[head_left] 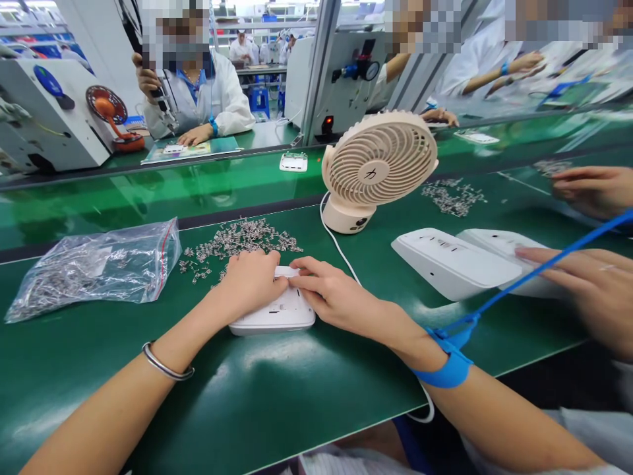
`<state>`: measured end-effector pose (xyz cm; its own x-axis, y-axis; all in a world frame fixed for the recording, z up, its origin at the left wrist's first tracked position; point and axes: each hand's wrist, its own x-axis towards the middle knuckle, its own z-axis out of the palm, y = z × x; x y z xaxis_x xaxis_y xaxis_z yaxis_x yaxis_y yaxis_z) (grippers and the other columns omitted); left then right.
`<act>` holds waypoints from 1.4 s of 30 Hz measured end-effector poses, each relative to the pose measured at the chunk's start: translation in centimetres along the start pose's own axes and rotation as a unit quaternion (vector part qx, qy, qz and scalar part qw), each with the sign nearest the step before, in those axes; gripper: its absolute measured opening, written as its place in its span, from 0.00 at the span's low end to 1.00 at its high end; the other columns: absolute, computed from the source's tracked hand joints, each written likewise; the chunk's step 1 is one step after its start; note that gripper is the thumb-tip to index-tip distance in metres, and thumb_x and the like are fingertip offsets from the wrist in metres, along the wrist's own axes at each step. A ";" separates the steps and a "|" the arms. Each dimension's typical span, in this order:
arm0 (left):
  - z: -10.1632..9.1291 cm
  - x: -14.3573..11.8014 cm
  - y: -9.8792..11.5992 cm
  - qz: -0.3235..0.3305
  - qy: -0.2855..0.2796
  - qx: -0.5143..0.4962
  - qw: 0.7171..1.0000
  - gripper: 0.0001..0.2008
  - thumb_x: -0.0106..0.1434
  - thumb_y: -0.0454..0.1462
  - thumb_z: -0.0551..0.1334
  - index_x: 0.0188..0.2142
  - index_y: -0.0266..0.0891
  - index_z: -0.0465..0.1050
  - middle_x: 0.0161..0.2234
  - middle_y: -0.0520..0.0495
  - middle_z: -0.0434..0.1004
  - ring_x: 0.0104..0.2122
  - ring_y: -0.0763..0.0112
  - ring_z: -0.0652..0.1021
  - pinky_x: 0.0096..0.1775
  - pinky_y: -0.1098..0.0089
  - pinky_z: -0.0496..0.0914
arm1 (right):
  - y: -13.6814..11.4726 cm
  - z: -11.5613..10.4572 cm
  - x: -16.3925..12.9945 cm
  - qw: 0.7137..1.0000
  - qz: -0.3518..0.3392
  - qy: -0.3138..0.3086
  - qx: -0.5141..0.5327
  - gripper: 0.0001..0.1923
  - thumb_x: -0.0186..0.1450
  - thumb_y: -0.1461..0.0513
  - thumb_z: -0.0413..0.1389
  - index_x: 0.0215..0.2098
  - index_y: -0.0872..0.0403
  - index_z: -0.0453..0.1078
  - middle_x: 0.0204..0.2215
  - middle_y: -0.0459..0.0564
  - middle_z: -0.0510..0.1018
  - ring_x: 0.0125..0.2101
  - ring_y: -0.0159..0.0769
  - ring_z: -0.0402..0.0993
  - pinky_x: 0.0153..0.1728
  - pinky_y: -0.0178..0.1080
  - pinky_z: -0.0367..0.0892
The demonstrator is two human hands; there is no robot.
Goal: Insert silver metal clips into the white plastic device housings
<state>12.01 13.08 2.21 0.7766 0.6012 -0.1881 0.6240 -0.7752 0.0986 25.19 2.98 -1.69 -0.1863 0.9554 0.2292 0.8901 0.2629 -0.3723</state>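
Note:
A white plastic housing lies flat on the green mat in front of me. My left hand rests on its top left, fingers curled down onto it. My right hand touches its top right, fingertips pressed to the far edge where both hands meet. Whether a small part sits between the fingertips cannot be seen. A pile of small metal clips lies just beyond my left hand. My left wrist wears a silver bangle, and my right wrist a blue strap with a blue cord.
A clear bag of metal clips lies at left. A beige desk fan stands behind the housing, its white cable running toward me. At right a co-worker's hand rests on two white housings. More people work across the conveyor.

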 end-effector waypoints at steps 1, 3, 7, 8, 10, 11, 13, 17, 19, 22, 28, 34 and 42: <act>0.0 0.0 0.0 -0.001 0.001 -0.001 1.000 0.14 0.59 0.41 0.51 0.41 0.37 0.68 0.38 0.41 0.73 0.40 0.55 0.72 0.39 0.58 0.67 | 0.0 0.1 0.0 1.000 -0.002 -0.001 -0.002 0.16 0.64 0.69 0.43 0.42 0.59 0.71 0.45 0.60 0.67 0.45 0.42 0.66 0.44 0.46 0.67; 0.0 0.1 0.0 -0.005 0.004 -0.005 1.000 0.14 0.59 0.41 0.51 0.39 0.37 0.68 0.37 0.41 0.73 0.40 0.55 0.73 0.38 0.58 0.67 | 0.2 0.3 0.0 1.000 -0.008 0.004 -0.003 0.16 0.63 0.70 0.43 0.41 0.59 0.71 0.45 0.60 0.67 0.45 0.43 0.66 0.43 0.47 0.67; 0.0 0.1 -0.4 -0.001 0.011 -0.045 0.999 0.13 0.58 0.41 0.53 0.38 0.37 0.70 0.37 0.43 0.74 0.39 0.57 0.73 0.38 0.60 0.67 | 0.5 1.0 0.5 0.995 -0.007 0.075 0.060 0.13 0.61 0.70 0.45 0.33 0.58 0.72 0.40 0.57 0.69 0.40 0.39 0.68 0.41 0.44 0.67; 0.1 0.1 -0.5 0.008 0.014 -0.059 0.998 0.14 0.57 0.40 0.53 0.39 0.38 0.70 0.37 0.43 0.74 0.39 0.58 0.73 0.39 0.60 0.67 | 0.5 1.2 0.6 0.991 0.008 0.103 0.090 0.12 0.60 0.69 0.46 0.32 0.58 0.71 0.38 0.56 0.69 0.38 0.37 0.68 0.40 0.42 0.67; 0.1 0.1 -0.9 0.030 0.020 -0.079 0.996 0.16 0.56 0.38 0.54 0.43 0.38 0.70 0.40 0.44 0.74 0.40 0.60 0.73 0.43 0.61 0.66 | 0.5 1.4 0.9 0.977 0.049 0.146 0.150 0.09 0.59 0.68 0.48 0.32 0.57 0.70 0.36 0.53 0.70 0.35 0.35 0.69 0.38 0.40 0.67; 0.2 0.1 -1.1 0.040 0.022 -0.083 0.996 0.18 0.55 0.37 0.55 0.46 0.38 0.69 0.42 0.44 0.73 0.42 0.61 0.73 0.44 0.62 0.66 | 0.5 1.5 1.0 0.970 0.068 0.157 0.173 0.09 0.58 0.68 0.49 0.33 0.56 0.69 0.35 0.52 0.71 0.35 0.34 0.69 0.38 0.39 0.66; 0.2 0.1 -1.3 0.049 0.019 -0.081 0.995 0.21 0.54 0.35 0.55 0.49 0.38 0.68 0.45 0.44 0.72 0.43 0.61 0.72 0.46 0.63 0.65 | 0.5 1.8 1.2 0.962 0.096 0.165 0.198 0.11 0.56 0.67 0.50 0.36 0.55 0.69 0.36 0.50 0.71 0.37 0.35 0.69 0.38 0.39 0.66; -0.1 0.0 -0.9 0.044 -0.001 -0.047 0.998 0.22 0.55 0.34 0.53 0.50 0.39 0.68 0.43 0.43 0.72 0.43 0.58 0.72 0.44 0.60 0.65 | 0.5 2.2 1.5 0.955 0.150 0.155 0.203 0.14 0.52 0.67 0.52 0.38 0.55 0.69 0.35 0.50 0.72 0.36 0.36 0.69 0.37 0.39 0.65; -0.4 -0.3 -0.3 0.042 -0.021 -0.019 0.999 0.21 0.57 0.33 0.51 0.49 0.41 0.69 0.41 0.42 0.72 0.42 0.57 0.72 0.43 0.57 0.65 | 0.4 2.0 1.7 0.954 0.182 0.135 0.198 0.10 0.51 0.67 0.52 0.33 0.56 0.69 0.29 0.47 0.72 0.30 0.33 0.68 0.32 0.37 0.65; -0.8 -1.3 0.9 0.052 -0.053 0.041 0.996 0.19 0.58 0.31 0.50 0.46 0.44 0.71 0.41 0.43 0.72 0.42 0.54 0.71 0.44 0.53 0.63 | -0.3 0.8 1.5 0.964 0.176 0.041 0.196 0.03 0.51 0.64 0.56 0.25 0.55 0.66 0.21 0.43 0.68 0.24 0.30 0.65 0.25 0.34 0.61; -1.5 -5.0 2.0 0.106 -0.132 0.115 0.979 0.20 0.53 0.23 0.47 0.37 0.37 0.74 0.38 0.40 0.72 0.40 0.55 0.69 0.39 0.58 0.66 | -0.7 -2.1 -1.7 0.974 0.116 0.195 0.021 0.15 0.57 0.54 0.57 0.39 0.54 0.68 0.41 0.55 0.72 0.42 0.44 0.69 0.42 0.45 0.65; 0.3 -8.9 -2.2 0.050 -0.105 0.133 0.984 0.14 0.55 0.26 0.50 0.25 0.36 0.73 0.30 0.39 0.73 0.39 0.56 0.72 0.48 0.54 0.63 | 3.2 -1.6 -8.3 0.913 0.225 0.187 -0.285 0.26 0.58 0.46 0.51 0.48 0.54 0.65 0.50 0.66 0.66 0.47 0.66 0.63 0.37 0.67 0.59; 0.9 -12.8 -9.0 -0.195 -0.028 0.205 0.959 0.16 0.57 0.30 0.46 0.27 0.33 0.72 0.31 0.33 0.75 0.36 0.45 0.75 0.37 0.51 0.65 | 4.7 -1.5 -10.0 0.917 0.186 0.237 -0.261 0.18 0.62 0.54 0.48 0.42 0.58 0.68 0.43 0.67 0.72 0.44 0.58 0.69 0.42 0.57 0.66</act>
<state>-3.64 12.14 2.81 0.4781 0.8584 -0.1862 0.7708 -0.5116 -0.3797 31.88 -5.53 -4.42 0.2618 0.7674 0.5853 0.9565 -0.2871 -0.0515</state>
